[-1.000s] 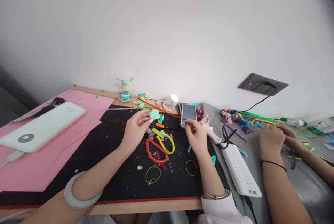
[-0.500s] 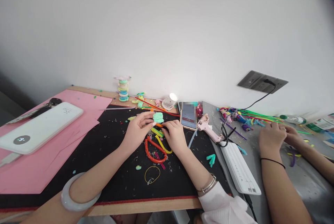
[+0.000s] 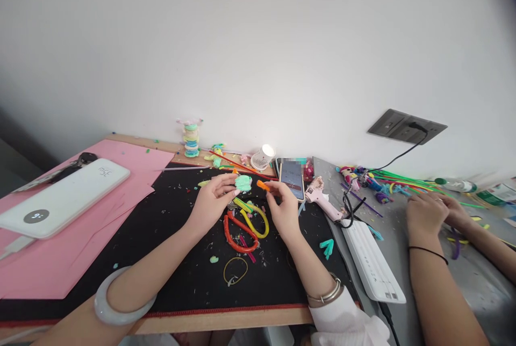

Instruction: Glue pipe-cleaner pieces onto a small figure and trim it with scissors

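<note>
Between the thumb and fingers of my left hand point(image 3: 213, 199) is a mint-green fuzzy piece point(image 3: 243, 183), seemingly made of coiled pipe cleaner. My right hand point(image 3: 283, 207) pinches a short orange pipe cleaner piece point(image 3: 263, 186), a small gap away from the green one. A bit of orange point(image 3: 235, 172) also shows just behind my left fingers. Below the hands lie red-handled pliers point(image 3: 241, 248), their head partly hidden, beside a bent yellow pipe cleaner point(image 3: 264, 228). A rubber band point(image 3: 235, 271) rests nearer the front edge.
A glue gun point(image 3: 324, 203), a phone point(image 3: 292, 178) and a paper cup point(image 3: 263, 157) stand toward the wall. Pink sheets point(image 3: 100, 217) with a white power bank point(image 3: 64, 195) lie left. At right are a power strip point(image 3: 374, 262) and another person's hands point(image 3: 429, 214).
My right hand has moved right, away from my left, carrying the orange piece clear of the green one. My left hand stays nearly in place.
</note>
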`<state>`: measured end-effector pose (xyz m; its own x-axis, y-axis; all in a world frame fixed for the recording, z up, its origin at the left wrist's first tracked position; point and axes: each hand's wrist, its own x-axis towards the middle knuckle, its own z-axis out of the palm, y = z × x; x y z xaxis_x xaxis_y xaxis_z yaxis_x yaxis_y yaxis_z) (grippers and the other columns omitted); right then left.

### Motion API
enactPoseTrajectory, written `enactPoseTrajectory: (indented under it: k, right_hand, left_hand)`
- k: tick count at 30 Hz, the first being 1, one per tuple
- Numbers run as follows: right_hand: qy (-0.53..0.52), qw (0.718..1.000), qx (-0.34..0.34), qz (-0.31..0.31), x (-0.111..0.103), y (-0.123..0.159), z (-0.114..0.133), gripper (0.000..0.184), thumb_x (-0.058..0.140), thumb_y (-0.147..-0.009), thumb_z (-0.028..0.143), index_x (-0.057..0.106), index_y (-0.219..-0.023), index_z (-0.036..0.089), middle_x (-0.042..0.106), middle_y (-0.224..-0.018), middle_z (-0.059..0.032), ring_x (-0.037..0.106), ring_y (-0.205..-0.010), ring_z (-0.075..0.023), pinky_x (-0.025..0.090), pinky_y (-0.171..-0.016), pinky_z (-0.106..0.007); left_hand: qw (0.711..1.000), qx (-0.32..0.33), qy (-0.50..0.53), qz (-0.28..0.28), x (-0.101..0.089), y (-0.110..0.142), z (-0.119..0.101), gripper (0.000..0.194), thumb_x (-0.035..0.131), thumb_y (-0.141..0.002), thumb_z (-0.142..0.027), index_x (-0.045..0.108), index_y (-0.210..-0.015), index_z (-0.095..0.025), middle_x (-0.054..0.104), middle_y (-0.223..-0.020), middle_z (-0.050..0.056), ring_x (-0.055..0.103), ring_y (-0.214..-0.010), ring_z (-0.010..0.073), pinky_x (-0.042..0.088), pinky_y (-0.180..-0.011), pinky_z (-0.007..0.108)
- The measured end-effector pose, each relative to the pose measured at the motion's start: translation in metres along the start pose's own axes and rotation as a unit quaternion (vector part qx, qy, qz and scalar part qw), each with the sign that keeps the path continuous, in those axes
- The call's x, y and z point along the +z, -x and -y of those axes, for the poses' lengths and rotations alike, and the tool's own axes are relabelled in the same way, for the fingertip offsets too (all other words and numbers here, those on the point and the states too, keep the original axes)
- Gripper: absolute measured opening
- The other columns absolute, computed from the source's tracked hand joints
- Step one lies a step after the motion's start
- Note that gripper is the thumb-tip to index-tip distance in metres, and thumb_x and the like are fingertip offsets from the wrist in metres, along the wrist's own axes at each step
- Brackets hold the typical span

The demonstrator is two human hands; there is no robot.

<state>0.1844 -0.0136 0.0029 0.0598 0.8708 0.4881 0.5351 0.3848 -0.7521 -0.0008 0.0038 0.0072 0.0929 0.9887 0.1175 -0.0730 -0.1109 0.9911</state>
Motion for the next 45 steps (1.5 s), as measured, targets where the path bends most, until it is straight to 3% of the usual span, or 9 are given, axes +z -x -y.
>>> enactPoseTrajectory:
  k: [5, 12, 21, 26, 29, 34, 40, 45]
  right_hand:
    - [-0.1, 0.994, 0.03, -0.016, -0.009, 0.001, 0.004, 0.021, 0.051, -0.081, 0.016, 0.064, -0.096, 0.02, 0.065, -0.097, -0.0063, 0.061, -0.087, -0.0178, 0.05, -0.078, -0.032]
    - [-0.069, 0.997, 0.008, 0.046, -0.008, 0.003, 0.006, 0.018, 0.053, -0.08, 0.016, 0.067, -0.09, 0.022, 0.067, -0.091, -0.0046, 0.062, -0.079, -0.0175, 0.051, -0.073, -0.031]
    - [-0.051, 0.996, -0.024, 0.07, -0.008, 0.001, 0.006, 0.022, 0.051, -0.08, 0.013, 0.068, -0.089, 0.024, 0.063, -0.096, -0.0057, 0.06, -0.089, -0.0182, 0.051, -0.075, -0.031]
    - [-0.089, 0.993, 0.001, 0.077, -0.006, 0.003, 0.005, 0.022, 0.051, -0.079, 0.013, 0.069, -0.089, 0.023, 0.064, -0.102, -0.006, 0.06, -0.098, -0.0189, 0.052, -0.079, -0.031]
    - [-0.109, 0.99, 0.03, 0.082, -0.005, 0.004, 0.005, 0.022, 0.05, -0.08, 0.014, 0.068, -0.091, 0.022, 0.068, -0.097, -0.0052, 0.063, -0.091, -0.0187, 0.053, -0.079, -0.032]
    - [-0.104, 0.99, 0.047, 0.087, -0.005, 0.004, 0.005, 0.021, 0.051, -0.079, 0.015, 0.067, -0.089, 0.02, 0.069, -0.091, -0.0047, 0.065, -0.083, -0.0187, 0.053, -0.077, -0.033]
    - [-0.116, 0.987, 0.045, 0.097, -0.005, 0.004, 0.004, 0.02, 0.051, -0.078, 0.015, 0.067, -0.089, 0.021, 0.068, -0.091, -0.0047, 0.065, -0.083, -0.0185, 0.054, -0.075, -0.032]
    - [-0.139, 0.982, 0.04, 0.117, -0.003, 0.006, 0.004, 0.019, 0.052, -0.077, 0.013, 0.066, -0.089, 0.021, 0.067, -0.09, -0.0041, 0.064, -0.083, -0.0175, 0.053, -0.078, -0.032]
  left_hand:
    - [0.998, -0.025, -0.006, 0.057, 0.001, 0.0, 0.005, 0.039, 0.068, -0.069, -0.026, 0.058, -0.106, -0.017, 0.064, -0.104, 0.01, 0.062, -0.093, 0.021, 0.048, -0.09, 0.039]
    - [0.993, -0.042, -0.019, 0.108, 0.002, 0.003, 0.003, 0.035, 0.07, -0.067, -0.026, 0.06, -0.099, -0.018, 0.065, -0.097, 0.007, 0.063, -0.091, 0.0208, 0.049, -0.088, 0.039]
    - [0.991, -0.045, 0.016, 0.122, 0.003, 0.002, 0.006, 0.031, 0.071, -0.065, -0.024, 0.051, -0.087, -0.02, 0.062, -0.085, 0.003, 0.064, -0.086, 0.0184, 0.049, -0.086, 0.039]
    - [0.989, -0.059, 0.034, 0.127, 0.003, 0.002, 0.008, 0.035, 0.071, -0.064, -0.023, 0.046, -0.089, -0.02, 0.063, -0.086, 0.002, 0.064, -0.08, 0.0156, 0.049, -0.083, 0.037]
    - [0.989, -0.063, 0.042, 0.128, 0.003, 0.003, 0.007, 0.041, 0.071, -0.065, -0.022, 0.046, -0.098, -0.021, 0.064, -0.089, 0.002, 0.064, -0.079, 0.0153, 0.05, -0.083, 0.038]
    - [0.988, -0.053, -0.001, 0.144, 0.004, 0.004, 0.0, 0.05, 0.068, -0.068, -0.026, 0.051, -0.114, -0.018, 0.063, -0.097, 0.007, 0.064, -0.086, 0.0195, 0.049, -0.087, 0.042]
    - [0.989, -0.048, -0.018, 0.139, 0.005, 0.006, -0.008, 0.038, 0.066, -0.069, -0.034, 0.061, -0.103, -0.016, 0.067, -0.1, 0.01, 0.063, -0.093, 0.0246, 0.051, -0.083, 0.042]
    - [0.99, -0.051, -0.03, 0.131, 0.004, 0.006, -0.006, 0.032, 0.065, -0.071, -0.04, 0.065, -0.092, -0.016, 0.07, -0.09, 0.008, 0.065, -0.085, 0.0246, 0.053, -0.076, 0.039]
